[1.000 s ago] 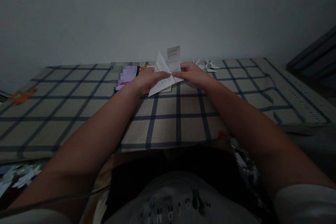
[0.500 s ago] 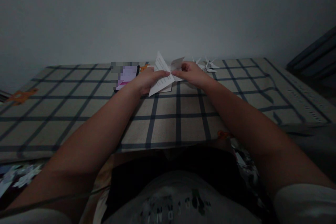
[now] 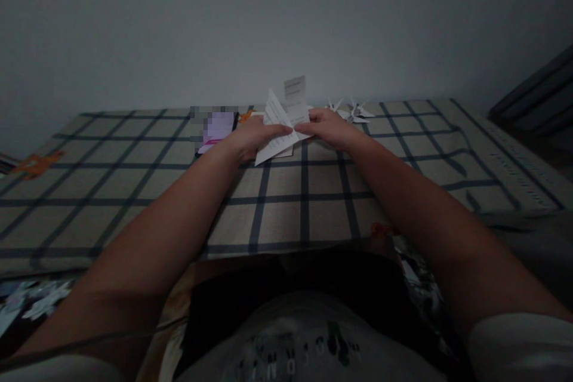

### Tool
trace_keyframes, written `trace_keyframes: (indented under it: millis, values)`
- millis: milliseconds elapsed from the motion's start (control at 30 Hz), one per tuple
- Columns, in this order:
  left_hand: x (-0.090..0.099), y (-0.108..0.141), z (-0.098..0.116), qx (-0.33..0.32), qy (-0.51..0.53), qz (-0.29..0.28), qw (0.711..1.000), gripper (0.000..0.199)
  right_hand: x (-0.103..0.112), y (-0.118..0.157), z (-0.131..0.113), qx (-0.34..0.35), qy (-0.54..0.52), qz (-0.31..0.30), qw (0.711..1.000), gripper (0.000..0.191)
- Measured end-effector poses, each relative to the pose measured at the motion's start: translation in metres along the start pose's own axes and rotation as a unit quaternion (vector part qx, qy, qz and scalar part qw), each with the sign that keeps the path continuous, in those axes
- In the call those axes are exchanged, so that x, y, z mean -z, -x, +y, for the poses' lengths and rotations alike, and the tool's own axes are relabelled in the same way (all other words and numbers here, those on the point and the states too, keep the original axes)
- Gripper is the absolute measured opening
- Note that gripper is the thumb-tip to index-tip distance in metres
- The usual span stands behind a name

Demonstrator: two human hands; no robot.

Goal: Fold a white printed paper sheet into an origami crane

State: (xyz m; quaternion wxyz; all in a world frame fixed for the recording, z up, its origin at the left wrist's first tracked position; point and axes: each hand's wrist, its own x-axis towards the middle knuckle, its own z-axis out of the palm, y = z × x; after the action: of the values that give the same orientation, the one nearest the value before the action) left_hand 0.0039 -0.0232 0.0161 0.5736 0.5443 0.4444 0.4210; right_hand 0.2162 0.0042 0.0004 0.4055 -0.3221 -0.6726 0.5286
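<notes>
A folded sheet of printed paper [image 3: 277, 121] is held between both hands above the far part of the table. My left hand [image 3: 253, 136] grips its left side, thumb laid on top and pointing to the middle. From the other side my right hand [image 3: 330, 128] pinches it, its thumb close to the left thumb. One flap of the paper stands upright behind the thumbs, while a triangular part points up on the left. The fingers beneath are mostly hidden. Under the paper, a pale flat piece of paper or card [image 3: 286, 151] partly shows.
A phone [image 3: 218, 128] with a lit screen lies left of my hands. Folded paper figures [image 3: 358, 110] with pointed tips sit behind my right hand. The checked tablecloth [image 3: 286, 215] covers the table, which meets the wall [image 3: 286, 24]. An orange item [image 3: 39, 164] is at the left edge.
The upper flap, curled near my right fingers before, now stands straight up behind the thumbs. My right fingers have lowered onto the paper's right side; the left hand has hardly moved.
</notes>
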Motion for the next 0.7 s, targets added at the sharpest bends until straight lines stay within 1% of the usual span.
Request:
trace_keyframes:
  millis: [133,267,400,567,700]
  values:
    - [0.005,-0.004,-0.005,-0.002,0.0,-0.028,1.0,0.054,-0.001,0.002,-0.001,-0.024,-0.017,-0.008,1.0,0.019]
    - [0.007,-0.006,-0.008,-0.009,0.003,-0.035,0.999,0.055,-0.002,0.003,-0.004,-0.013,-0.018,-0.021,1.0,0.02]
    - [0.004,-0.003,-0.005,-0.011,0.015,-0.029,0.999,0.052,-0.003,0.001,-0.004,0.007,0.0,-0.008,1.0,0.021]
    - [-0.001,0.002,0.002,0.007,0.017,0.003,1.0,0.046,-0.002,-0.001,-0.002,0.018,0.04,0.026,0.999,0.021]
    - [-0.001,0.002,0.002,0.008,0.007,0.017,1.0,0.049,0.002,0.0,0.0,-0.002,0.036,0.009,0.999,0.022]
